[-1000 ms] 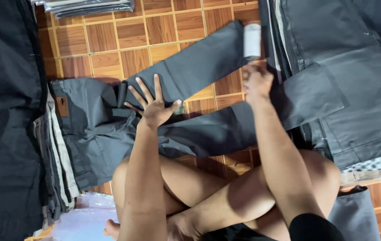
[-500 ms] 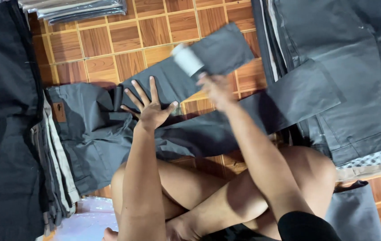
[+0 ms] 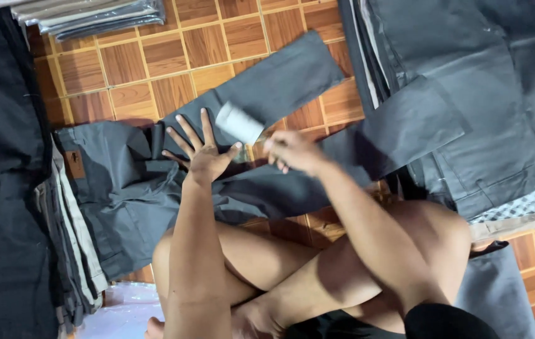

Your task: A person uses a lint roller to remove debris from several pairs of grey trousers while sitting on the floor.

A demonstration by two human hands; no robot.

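1. Head view shows the left hand (image 3: 205, 157) pressed flat, fingers (image 3: 186, 129) spread wide, on grey trousers (image 3: 154, 182) laid across the tiled floor (image 3: 154, 59).
2. The right hand (image 3: 292, 152) grips the handle of a white lint roller (image 3: 239, 123), whose head rests on the upper trouser leg beside the left hand.
3. Judging by its place, the lower leg and waist remain unrolled.
4. Dark garment stacks (image 3: 468, 94) lie on both sides.

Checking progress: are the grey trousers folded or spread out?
Spread: the grey trousers lie flat on the floor, both legs splayed apart.
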